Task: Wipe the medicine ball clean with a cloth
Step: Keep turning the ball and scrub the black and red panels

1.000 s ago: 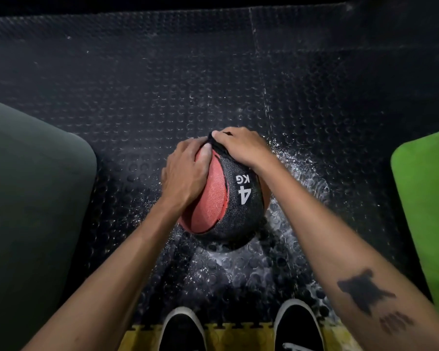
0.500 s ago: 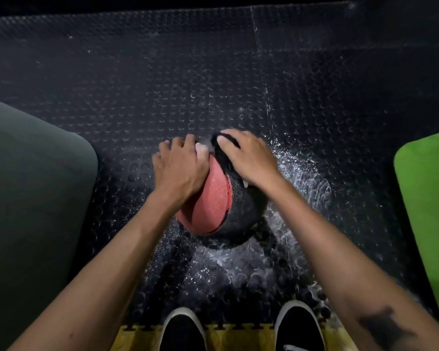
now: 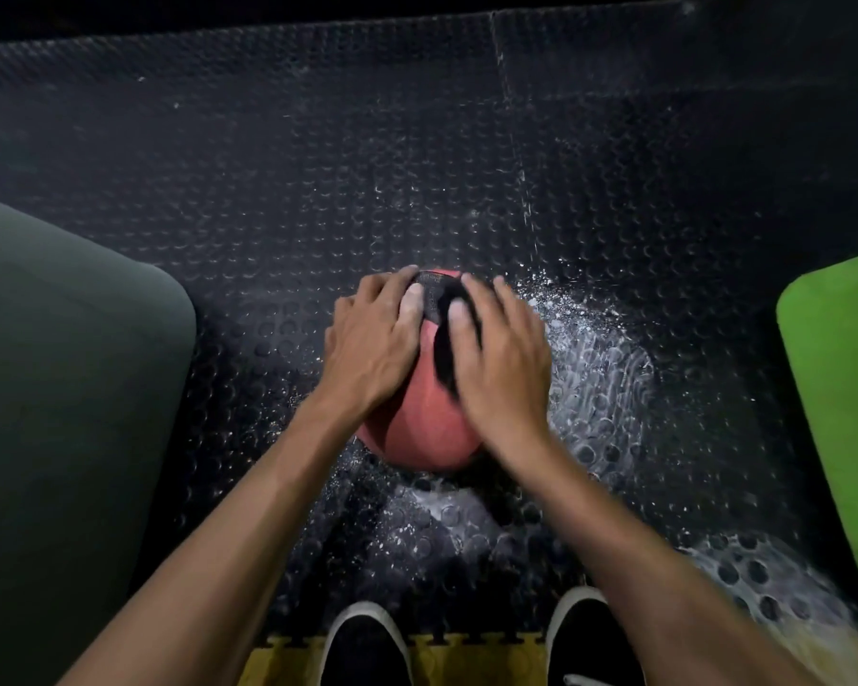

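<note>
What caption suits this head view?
Both hands, left hand and right hand, on a red medicine ball, dark cloth under the right.

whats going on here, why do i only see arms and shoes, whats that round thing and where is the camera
The camera sits on the person's head and looks down, so you see only their own arms and shoes. There is no machine. The round thing is a red and black medicine ball resting on a studded black rubber floor, which looks wet beside it. The left hand rests flat on the ball, steadying it. The right hand presses a dark cloth against it. A dark mat lies left, a green mat right.
</note>
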